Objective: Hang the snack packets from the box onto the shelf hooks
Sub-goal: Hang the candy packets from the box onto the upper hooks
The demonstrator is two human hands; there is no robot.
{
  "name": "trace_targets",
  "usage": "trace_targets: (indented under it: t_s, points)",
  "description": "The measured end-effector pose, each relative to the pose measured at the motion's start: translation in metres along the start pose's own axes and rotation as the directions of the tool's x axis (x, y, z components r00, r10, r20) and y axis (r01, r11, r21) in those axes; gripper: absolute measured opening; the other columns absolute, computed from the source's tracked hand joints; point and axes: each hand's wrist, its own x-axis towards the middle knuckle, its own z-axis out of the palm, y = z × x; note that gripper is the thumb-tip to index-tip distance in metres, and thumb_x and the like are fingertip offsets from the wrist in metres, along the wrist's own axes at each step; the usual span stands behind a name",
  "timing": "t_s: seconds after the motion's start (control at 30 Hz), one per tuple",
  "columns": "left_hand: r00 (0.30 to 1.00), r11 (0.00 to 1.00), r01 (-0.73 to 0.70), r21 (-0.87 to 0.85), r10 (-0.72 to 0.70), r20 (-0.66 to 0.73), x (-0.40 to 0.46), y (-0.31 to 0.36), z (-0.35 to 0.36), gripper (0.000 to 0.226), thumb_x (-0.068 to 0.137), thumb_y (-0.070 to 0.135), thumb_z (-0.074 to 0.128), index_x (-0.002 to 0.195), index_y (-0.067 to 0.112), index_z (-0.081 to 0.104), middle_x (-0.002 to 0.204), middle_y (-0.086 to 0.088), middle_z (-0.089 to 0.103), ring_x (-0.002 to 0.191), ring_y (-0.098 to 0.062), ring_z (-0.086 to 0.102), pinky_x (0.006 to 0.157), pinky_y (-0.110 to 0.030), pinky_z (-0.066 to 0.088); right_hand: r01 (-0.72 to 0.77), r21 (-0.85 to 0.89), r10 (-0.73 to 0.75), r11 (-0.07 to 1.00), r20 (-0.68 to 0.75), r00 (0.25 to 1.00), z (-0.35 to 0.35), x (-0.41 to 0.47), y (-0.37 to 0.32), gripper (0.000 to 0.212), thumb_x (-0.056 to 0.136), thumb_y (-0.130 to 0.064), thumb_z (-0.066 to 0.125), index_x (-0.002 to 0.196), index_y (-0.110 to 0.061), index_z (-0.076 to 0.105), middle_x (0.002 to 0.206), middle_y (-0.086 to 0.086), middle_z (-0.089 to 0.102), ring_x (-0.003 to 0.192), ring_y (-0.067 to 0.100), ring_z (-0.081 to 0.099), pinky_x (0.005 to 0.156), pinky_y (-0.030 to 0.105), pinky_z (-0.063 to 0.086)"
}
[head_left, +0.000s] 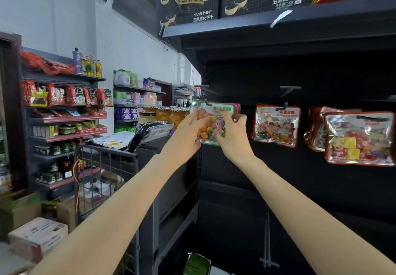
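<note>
A green-edged snack packet [211, 115] of coloured candies hangs at the leftmost hook [206, 102] of the dark shelf panel. My left hand [188, 130] holds its left side and my right hand [232, 132] pinches its right side, both raised to hook height. More packets of the same kind sit behind it on that hook. Red-edged packets [276, 125] hang on the hook to the right, and further red-edged packets [360, 139] hang at the far right. More green packets [197, 264] show at the bottom edge, their container hidden.
An empty hook [289, 89] juts out above the red packets. Black wafer boxes [188, 0] stand on the top shelf [278, 19]. A wire cart [107, 167] with bags stands to the left, with cardboard boxes [38, 238] on the floor and stocked shelves [66, 120] behind.
</note>
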Motion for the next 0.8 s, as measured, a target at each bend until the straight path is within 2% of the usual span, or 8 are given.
trace_targets:
  t_s: [0.07,0.17,0.23,0.3,0.4,0.57,0.73,0.8]
  points:
    - [0.999,1.0,0.009,-0.017,-0.009,-0.041,0.001,0.005,-0.001,0.063,0.086,-0.003,0.057,0.143,0.017,0.038,0.154,-0.009,0.018,0.138,-0.021,0.028,0.098,-0.007,0.013,0.005,-0.067,-0.006,0.998,-0.016,1.0,0.001,0.002,0.002,0.06,0.09,-0.009,0.059,0.142,-0.023,0.032,0.131,0.012,0.024,0.113,0.026,0.043,0.095,0.032,0.046]
    - [0.996,0.999,0.029,-0.019,-0.03,-0.082,-0.004,0.01,-0.002,0.06,0.085,0.0,0.058,0.139,0.018,0.043,0.15,-0.009,0.028,0.136,-0.024,0.032,0.107,-0.023,0.026,0.037,-0.274,-0.064,0.961,-0.092,0.994,0.001,-0.001,0.001,0.055,0.09,-0.014,0.06,0.139,-0.019,0.037,0.137,0.016,0.022,0.125,0.029,0.029,0.098,0.033,0.04]
    - [0.991,0.997,0.076,-0.018,-0.077,-0.108,-0.009,0.013,-0.005,0.053,0.088,0.005,0.057,0.137,0.017,0.045,0.146,-0.009,0.034,0.132,-0.024,0.037,0.106,-0.03,0.033,0.103,-0.337,-0.164,0.936,-0.157,0.974,-0.001,-0.007,-0.001,0.048,0.087,-0.012,0.062,0.132,-0.015,0.046,0.141,0.017,0.025,0.129,0.032,0.027,0.101,0.037,0.039]
    - [0.979,0.994,0.111,-0.026,-0.114,-0.169,-0.016,0.016,-0.011,0.04,0.092,0.01,0.053,0.131,0.014,0.051,0.138,-0.007,0.042,0.122,-0.021,0.046,0.1,-0.028,0.038,0.187,-0.272,-0.241,0.944,-0.181,0.954,-0.003,-0.016,-0.007,0.041,0.086,-0.009,0.062,0.125,-0.011,0.053,0.136,0.016,0.034,0.126,0.03,0.032,0.098,0.038,0.043]
    - [0.96,0.99,0.135,0.032,-0.122,-0.252,-0.036,0.014,-0.022,0.028,0.094,0.011,0.048,0.121,0.012,0.055,0.123,-0.005,0.051,0.105,-0.019,0.054,0.084,-0.025,0.042,0.285,-0.088,-0.29,0.954,-0.048,0.956,0.001,-0.032,-0.021,0.03,0.092,-0.011,0.053,0.122,-0.011,0.055,0.123,0.008,0.046,0.117,0.022,0.044,0.09,0.035,0.049]
    - [0.925,0.954,0.292,0.074,-0.261,-0.277,-0.102,-0.004,-0.038,0.018,0.091,0.013,0.053,0.107,0.017,0.061,0.097,0.0,0.06,0.082,-0.016,0.058,0.075,-0.037,0.051,0.239,0.226,-0.282,0.944,0.184,0.942,0.031,-0.066,-0.05,0.021,0.094,-0.012,0.048,0.111,-0.014,0.06,0.107,0.004,0.061,0.096,0.017,0.057,0.084,0.034,0.047]
    - [0.781,0.817,0.575,-0.042,-0.563,-0.269,-0.196,-0.046,-0.05,0.01,0.091,0.015,0.056,0.093,0.021,0.063,0.078,0.01,0.06,0.072,-0.005,0.057,0.064,-0.017,0.042,0.14,0.349,-0.282,0.927,0.399,0.873,0.1,-0.121,-0.08,0.019,0.093,-0.013,0.048,0.102,-0.015,0.064,0.101,0.002,0.064,0.091,0.015,0.058,0.082,0.032,0.048]
    - [0.707,0.732,0.677,-0.073,-0.675,-0.211,-0.239,-0.073,-0.05,0.01,0.091,0.016,0.055,0.089,0.022,0.062,0.076,0.013,0.06,0.072,-0.003,0.056,0.061,-0.017,0.039,0.107,0.375,-0.293,0.921,0.488,0.822,0.138,-0.15,-0.093,0.019,0.093,-0.013,0.049,0.102,-0.015,0.066,0.101,0.001,0.065,0.092,0.015,0.059,0.082,0.032,0.048]
